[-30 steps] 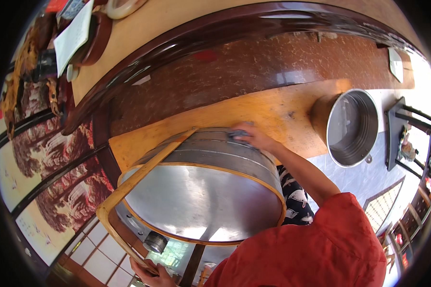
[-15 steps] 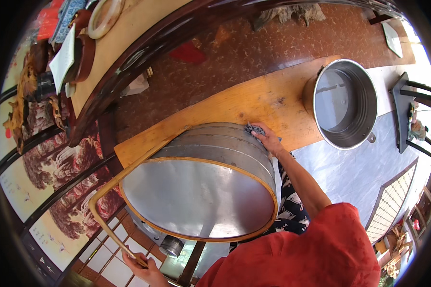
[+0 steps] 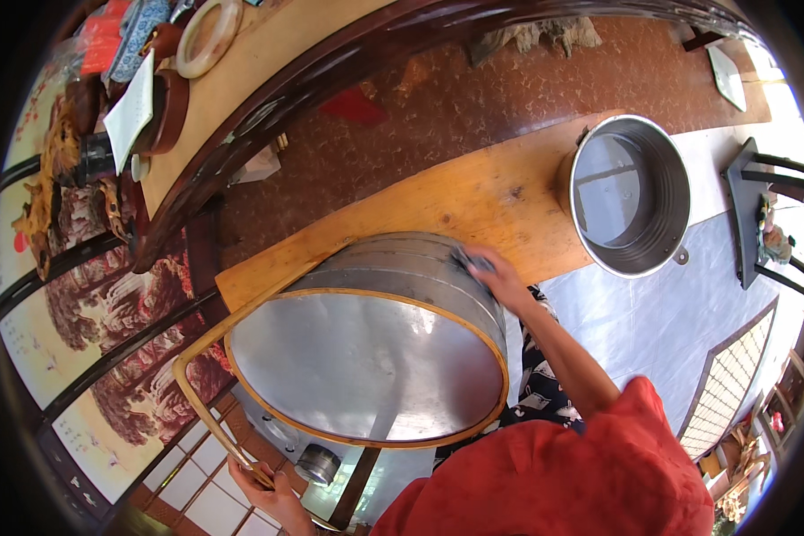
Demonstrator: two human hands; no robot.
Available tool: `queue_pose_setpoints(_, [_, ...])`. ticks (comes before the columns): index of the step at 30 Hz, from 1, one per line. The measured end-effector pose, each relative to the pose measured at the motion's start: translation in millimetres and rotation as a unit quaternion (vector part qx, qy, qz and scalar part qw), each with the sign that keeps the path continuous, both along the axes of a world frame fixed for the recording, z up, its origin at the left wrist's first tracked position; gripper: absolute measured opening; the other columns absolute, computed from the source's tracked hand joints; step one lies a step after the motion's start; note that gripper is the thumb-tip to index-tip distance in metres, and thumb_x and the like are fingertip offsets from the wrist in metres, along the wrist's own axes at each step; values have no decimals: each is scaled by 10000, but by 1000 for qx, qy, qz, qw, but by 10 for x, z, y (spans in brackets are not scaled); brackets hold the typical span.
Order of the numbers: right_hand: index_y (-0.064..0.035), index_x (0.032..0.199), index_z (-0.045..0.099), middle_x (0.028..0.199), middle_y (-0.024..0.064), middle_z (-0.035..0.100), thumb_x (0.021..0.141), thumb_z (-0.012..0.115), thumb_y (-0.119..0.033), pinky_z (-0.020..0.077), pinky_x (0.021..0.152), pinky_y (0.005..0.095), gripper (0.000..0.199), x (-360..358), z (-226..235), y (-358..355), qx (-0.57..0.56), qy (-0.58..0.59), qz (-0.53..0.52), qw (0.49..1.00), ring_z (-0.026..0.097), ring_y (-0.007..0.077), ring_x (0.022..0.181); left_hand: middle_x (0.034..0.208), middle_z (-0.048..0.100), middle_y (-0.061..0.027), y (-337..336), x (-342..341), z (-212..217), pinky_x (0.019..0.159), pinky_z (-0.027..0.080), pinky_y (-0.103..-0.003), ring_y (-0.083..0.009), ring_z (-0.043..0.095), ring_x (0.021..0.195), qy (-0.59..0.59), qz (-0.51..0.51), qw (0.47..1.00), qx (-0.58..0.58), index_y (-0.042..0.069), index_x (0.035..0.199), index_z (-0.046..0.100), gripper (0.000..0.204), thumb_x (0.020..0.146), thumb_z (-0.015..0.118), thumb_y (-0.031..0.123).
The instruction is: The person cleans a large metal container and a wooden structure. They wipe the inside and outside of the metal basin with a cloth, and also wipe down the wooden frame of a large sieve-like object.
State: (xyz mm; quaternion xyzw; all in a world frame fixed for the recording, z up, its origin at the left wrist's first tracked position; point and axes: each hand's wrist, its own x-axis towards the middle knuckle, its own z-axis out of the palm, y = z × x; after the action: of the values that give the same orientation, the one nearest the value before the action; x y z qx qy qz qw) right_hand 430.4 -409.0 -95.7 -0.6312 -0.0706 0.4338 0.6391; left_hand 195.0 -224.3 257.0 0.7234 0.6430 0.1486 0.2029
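A large round metal tub [image 3: 366, 362] with a wood-coloured rim lies tilted, its broad shiny face towards me and its banded side resting against a wooden board. From its left side runs a long bent wooden handle [image 3: 183, 375]. My left hand [image 3: 277, 496] is closed around the lower end of that handle. On the tub's upper right side, my right hand [image 3: 502, 279] presses a dark grey scouring pad [image 3: 478, 260], its fingers wrapped over it and slightly blurred. The pad's exact material is hard to make out.
A metal pot [image 3: 590, 246] holding some water stands on the right end of the wooden board [image 3: 473, 192]. A dark-edged table [image 3: 304, 71] with a ring and other items curves across the upper left. Below the tub sits a small metal can [image 3: 318, 464]. A black stool [image 3: 743, 214] is at right.
My right hand has slid the pad a little downward along the tub's side. My left hand keeps its grip on the handle. The view has shifted slightly.
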Motion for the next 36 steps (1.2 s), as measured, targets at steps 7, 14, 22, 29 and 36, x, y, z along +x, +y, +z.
queue_pose_setpoints(7, [-53,1145,562,1242,107,532,849,609,-54,329,1032,337,300,-136,477,-113,18,-59,2,998,454,244,1217,1081,442,-76,45,-50,34,799,384,-233,-138,427,839,35,-12,999,-7,32,1351,338,709,680,425,-175])
queue_pose_setpoints(14, [-39,1143,553,1228,112,540,843,625,-67,342,1021,325,309,-93,540,-151,59,-77,32,995,471,237,1201,945,412,-51,116,-289,-46,756,372,-238,-135,418,813,49,-32,998,14,28,1357,333,733,655,456,-145])
queue_pose_setpoints(22, [-44,1148,557,1183,92,579,860,622,-119,400,946,318,305,291,9,483,1,-85,122,989,525,221,1118,1224,452,-144,81,-39,29,936,374,-281,-244,479,1108,86,42,995,-37,4,1357,324,691,703,439,-190])
queue_pose_setpoints(29, [-42,1139,564,1229,92,547,869,602,-98,365,991,315,278,132,660,-113,58,34,70,995,494,210,1158,943,445,-60,40,-186,-39,688,393,-228,-128,426,777,62,-20,998,27,19,1361,322,755,639,456,-151])
queue_pose_setpoints(36, [-59,1129,574,1202,115,547,852,628,-124,402,941,320,289,488,-139,1214,90,-75,238,964,512,252,1128,1281,406,-201,39,225,106,956,391,-380,-302,464,1116,89,13,995,-50,-24,1357,314,703,692,517,-125])
